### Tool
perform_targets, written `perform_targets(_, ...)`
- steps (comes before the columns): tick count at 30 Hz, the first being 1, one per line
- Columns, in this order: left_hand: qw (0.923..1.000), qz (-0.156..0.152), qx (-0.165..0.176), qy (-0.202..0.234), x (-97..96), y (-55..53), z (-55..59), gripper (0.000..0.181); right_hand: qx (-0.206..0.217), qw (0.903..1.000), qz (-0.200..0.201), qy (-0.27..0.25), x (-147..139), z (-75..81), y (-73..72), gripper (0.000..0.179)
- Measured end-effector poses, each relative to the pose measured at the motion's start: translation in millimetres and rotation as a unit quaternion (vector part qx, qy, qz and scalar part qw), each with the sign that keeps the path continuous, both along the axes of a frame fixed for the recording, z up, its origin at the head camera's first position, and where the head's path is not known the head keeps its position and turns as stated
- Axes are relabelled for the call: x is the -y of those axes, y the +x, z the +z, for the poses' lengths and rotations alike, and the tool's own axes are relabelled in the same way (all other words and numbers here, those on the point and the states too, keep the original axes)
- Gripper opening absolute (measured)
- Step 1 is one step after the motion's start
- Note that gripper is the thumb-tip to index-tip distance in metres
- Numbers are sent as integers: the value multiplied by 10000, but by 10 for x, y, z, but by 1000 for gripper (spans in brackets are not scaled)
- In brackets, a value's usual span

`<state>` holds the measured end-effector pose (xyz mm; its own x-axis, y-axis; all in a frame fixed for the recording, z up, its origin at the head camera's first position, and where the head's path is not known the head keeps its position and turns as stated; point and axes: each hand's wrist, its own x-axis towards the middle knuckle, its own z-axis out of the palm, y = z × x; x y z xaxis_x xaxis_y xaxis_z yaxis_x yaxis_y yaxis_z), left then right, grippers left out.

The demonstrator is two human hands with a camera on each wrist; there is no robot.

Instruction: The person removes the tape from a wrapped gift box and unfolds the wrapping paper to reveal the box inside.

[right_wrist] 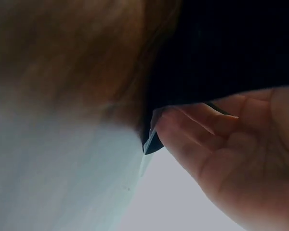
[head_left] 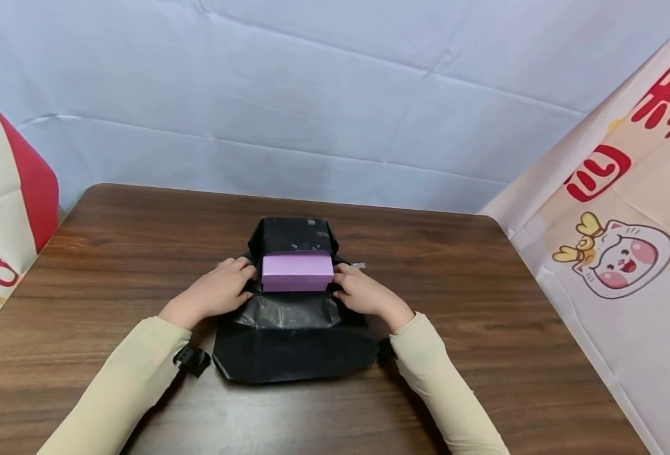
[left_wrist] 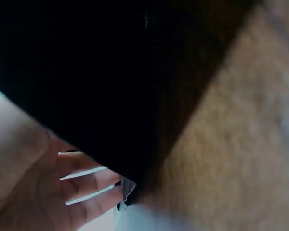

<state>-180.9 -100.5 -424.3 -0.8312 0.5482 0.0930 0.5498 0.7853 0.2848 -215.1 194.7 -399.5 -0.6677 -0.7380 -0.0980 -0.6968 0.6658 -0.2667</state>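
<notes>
A purple box point(head_left: 297, 272) sits on a sheet of black wrapping paper point(head_left: 295, 354), whose far end is folded up over the back of the box. The left hand point(head_left: 221, 287) lies at the box's left side, fingertips at the paper there. In the left wrist view its fingers point(left_wrist: 89, 187) are fairly straight, and black paper covers much of the picture. At the box's right end is the right hand point(head_left: 363, 289), fingertips against the side. The right wrist view shows its fingers point(right_wrist: 197, 139) gently bent under the edge of the black paper, partly hidden by it.
A brown wooden table point(head_left: 482, 354) bears everything. Bits of clear tape point(head_left: 359, 265) stick out beside the paper. A pale cloth point(head_left: 312, 95) hangs behind the table, and a printed cloth point(head_left: 624, 253) hangs at the right. Small black devices point(head_left: 191, 360) are worn on the wrists.
</notes>
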Motion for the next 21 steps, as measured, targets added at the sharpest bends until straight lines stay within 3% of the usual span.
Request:
perform_targets(5,9999,13,74,-83,-4,-41,41,41,-19,9997,-187,166,21,19,-83,29)
perform_targets(11,9981,327,525,-13,0,-187,32,61,101,9985,-434,332,43,43,-202,36)
perform_targets(18,9911,784,1061,-174,-21,-439,-6,61,398,9966,-588,412,88,59,-374,41)
perform_targets(21,9906,846,1058,-201,-42,-511,1,59,510,9946,-772,461,106,55,-476,43)
